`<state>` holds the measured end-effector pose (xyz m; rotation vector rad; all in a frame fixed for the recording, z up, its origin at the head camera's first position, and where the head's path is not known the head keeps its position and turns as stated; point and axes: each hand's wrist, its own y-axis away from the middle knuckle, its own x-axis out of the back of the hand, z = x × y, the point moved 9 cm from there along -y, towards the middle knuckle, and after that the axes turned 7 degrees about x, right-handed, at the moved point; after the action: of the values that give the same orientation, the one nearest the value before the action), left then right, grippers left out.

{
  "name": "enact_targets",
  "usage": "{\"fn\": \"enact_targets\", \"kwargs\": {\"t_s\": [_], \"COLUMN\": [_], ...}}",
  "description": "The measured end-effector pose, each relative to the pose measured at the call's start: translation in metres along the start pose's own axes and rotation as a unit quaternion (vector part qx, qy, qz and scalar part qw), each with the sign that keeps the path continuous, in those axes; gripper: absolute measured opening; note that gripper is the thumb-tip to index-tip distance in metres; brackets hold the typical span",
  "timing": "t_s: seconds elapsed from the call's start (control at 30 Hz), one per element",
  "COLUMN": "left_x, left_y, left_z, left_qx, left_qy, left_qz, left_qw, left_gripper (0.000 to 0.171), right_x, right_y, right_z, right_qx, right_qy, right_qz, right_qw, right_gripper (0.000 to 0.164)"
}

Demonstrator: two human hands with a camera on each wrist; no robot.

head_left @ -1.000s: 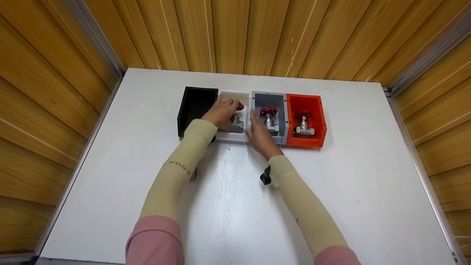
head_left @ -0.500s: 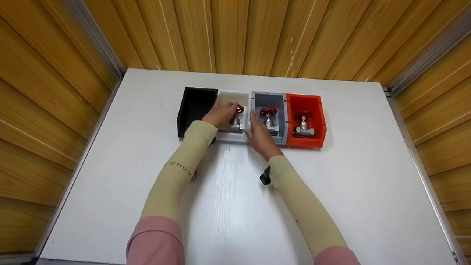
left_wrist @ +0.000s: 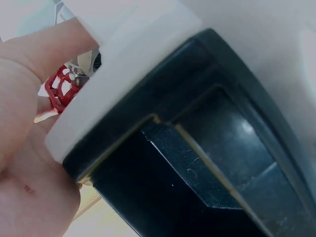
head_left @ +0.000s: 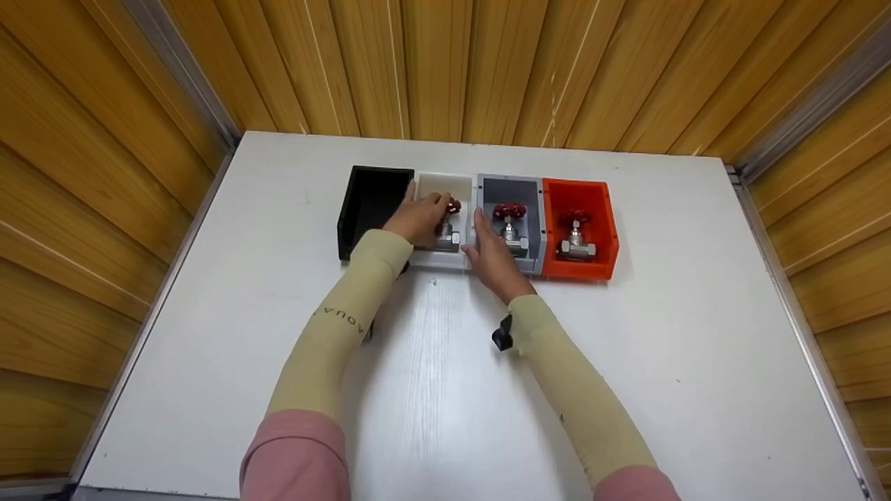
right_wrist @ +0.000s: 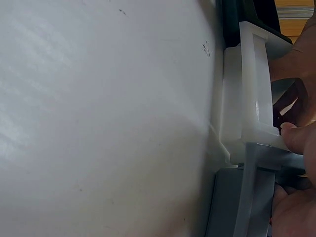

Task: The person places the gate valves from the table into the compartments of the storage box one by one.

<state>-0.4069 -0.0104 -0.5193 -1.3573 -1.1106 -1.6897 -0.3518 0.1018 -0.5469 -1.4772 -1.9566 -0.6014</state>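
Note:
In the head view, my left hand [head_left: 416,217] reaches into the white bin [head_left: 445,261] and grips a metal valve [head_left: 447,240] by its red handwheel [head_left: 454,206]. The left wrist view shows the thumb passing over the bin wall, with the red handwheel beside the fingers. My right hand [head_left: 495,259] straddles the adjoining walls of the white bin and the grey bin [head_left: 509,186]. Its thumb [right_wrist: 292,134] is on the white side and its fingers dip into the grey side, pinching the walls. A second valve [head_left: 511,236] stands in the grey bin, partly behind this hand.
Left of the white bin, the black bin [head_left: 379,174] adjoins it. At the right end of the row, an orange bin [head_left: 579,271] holds another valve [head_left: 576,240]. The bins stand on a white table [head_left: 431,390], with wood-patterned panels [head_left: 445,69] behind and at both sides.
My left fingers have shifted slightly on the valve, and more of its red handwheel shows than a second ago. The right hand stays in place.

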Motion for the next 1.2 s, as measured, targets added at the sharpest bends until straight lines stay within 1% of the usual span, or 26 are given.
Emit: {"fn": "enact_targets", "kwargs": {"t_s": [0.23, 0.33, 0.57, 0.7, 0.83, 1.0, 1.2], "left_x": [0.002, 0.001, 0.002, 0.003, 0.004, 0.006, 0.013], "left_y": [0.003, 0.003, 0.003, 0.004, 0.005, 0.012, 0.024], "left_z": [0.000, 0.001, 0.002, 0.002, 0.001, -0.002, -0.002], "left_qx": [0.002, 0.002, -0.001, -0.001, -0.001, -0.005, -0.028], "left_qy": [0.005, 0.000, -0.008, -0.009, 0.002, 0.024, 0.032], "left_qz": [0.005, 0.006, 0.012, 0.012, 0.012, 0.015, 0.035], "left_qw": [1.0000, 1.0000, 0.9999, 0.9999, 0.9999, 0.9996, 0.9985], "left_gripper": [0.083, 0.084, 0.084, 0.084, 0.085, 0.086, 0.079], "right_x": [0.000, 0.000, 0.000, 0.000, 0.000, -0.002, 0.001], "right_y": [0.000, 0.000, 0.001, 0.001, 0.001, 0.002, 0.001], "right_z": [0.000, 0.001, 0.000, 0.000, -0.001, 0.000, -0.001], "right_qx": [0.001, 0.000, 0.008, 0.007, 0.007, 0.005, 0.014], "right_qy": [-0.004, -0.007, 0.008, 0.001, -0.002, -0.008, -0.001], "right_qz": [0.002, 0.005, 0.007, 0.005, 0.006, 0.003, 0.007], "right_qw": [1.000, 1.000, 1.000, 1.000, 1.000, 1.000, 1.000], "right_gripper": [0.082, 0.082, 0.081, 0.080, 0.081, 0.082, 0.083]}}
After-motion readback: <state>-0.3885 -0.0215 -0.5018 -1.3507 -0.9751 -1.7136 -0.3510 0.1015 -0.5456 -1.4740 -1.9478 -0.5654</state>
